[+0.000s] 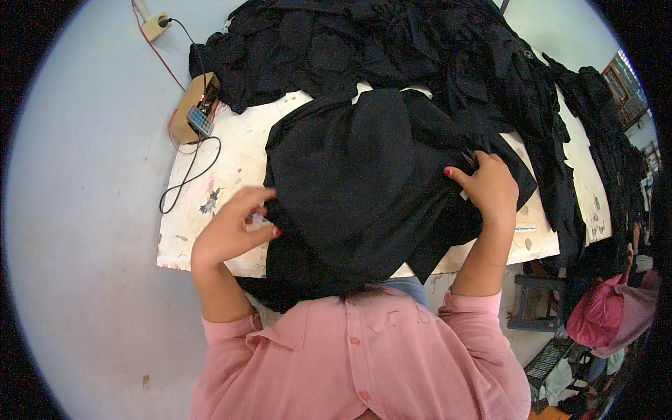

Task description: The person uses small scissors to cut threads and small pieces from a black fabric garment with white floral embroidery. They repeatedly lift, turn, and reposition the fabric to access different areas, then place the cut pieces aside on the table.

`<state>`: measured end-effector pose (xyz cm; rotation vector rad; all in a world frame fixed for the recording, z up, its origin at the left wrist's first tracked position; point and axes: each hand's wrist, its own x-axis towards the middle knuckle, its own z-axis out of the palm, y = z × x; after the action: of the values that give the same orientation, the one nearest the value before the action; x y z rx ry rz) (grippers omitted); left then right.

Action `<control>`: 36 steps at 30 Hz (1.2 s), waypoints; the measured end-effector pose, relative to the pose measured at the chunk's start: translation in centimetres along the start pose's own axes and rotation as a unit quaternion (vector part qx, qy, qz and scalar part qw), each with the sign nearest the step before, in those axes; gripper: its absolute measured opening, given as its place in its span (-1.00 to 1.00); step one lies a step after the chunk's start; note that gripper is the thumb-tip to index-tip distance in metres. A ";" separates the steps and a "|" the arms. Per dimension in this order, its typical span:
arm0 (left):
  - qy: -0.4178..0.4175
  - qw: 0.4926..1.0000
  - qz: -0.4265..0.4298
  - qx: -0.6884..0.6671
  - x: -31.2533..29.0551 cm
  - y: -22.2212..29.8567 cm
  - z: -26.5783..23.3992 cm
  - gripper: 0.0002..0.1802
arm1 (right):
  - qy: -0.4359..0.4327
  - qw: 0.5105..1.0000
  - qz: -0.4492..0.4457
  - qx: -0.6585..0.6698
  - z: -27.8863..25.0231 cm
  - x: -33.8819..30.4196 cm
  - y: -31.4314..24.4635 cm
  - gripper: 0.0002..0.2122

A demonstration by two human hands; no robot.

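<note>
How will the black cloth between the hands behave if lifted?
The black cloth seems floppy: it lies in soft folds. It would probably sag if pinched at one edge, since its near part droops past the edge of the table.

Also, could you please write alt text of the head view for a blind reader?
The left hand and right hand of a person in a pink shirt are at opposite sides of black cloth on a pale table. More black fabric lies heaped beyond.

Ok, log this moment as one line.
left hand: open, left edge of black cloth; right hand: on cloth, right side; black fabric heap: beyond
</note>
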<state>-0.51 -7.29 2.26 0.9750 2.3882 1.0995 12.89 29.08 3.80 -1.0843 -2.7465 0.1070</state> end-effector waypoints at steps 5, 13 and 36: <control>0.113 0.974 0.193 0.022 6.2 3.8 1.0 -0.47 | -0.063 0.977 -0.159 0.125 0.2 -0.6 0.8 -0.65; -0.135 0.952 0.110 0.251 19.6 1.2 5.5 -0.61 | 0.088 0.907 -0.123 0.393 -2.0 -0.9 2.5 -0.76; 0.136 0.970 0.094 0.177 6.6 6.3 13.1 -0.26 | -0.134 0.607 -0.100 0.777 -5.1 0.7 -6.7 -0.74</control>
<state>4.76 7.30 -1.50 1.2591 2.8335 0.9362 8.93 24.65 9.79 -0.1420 -1.6111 2.1582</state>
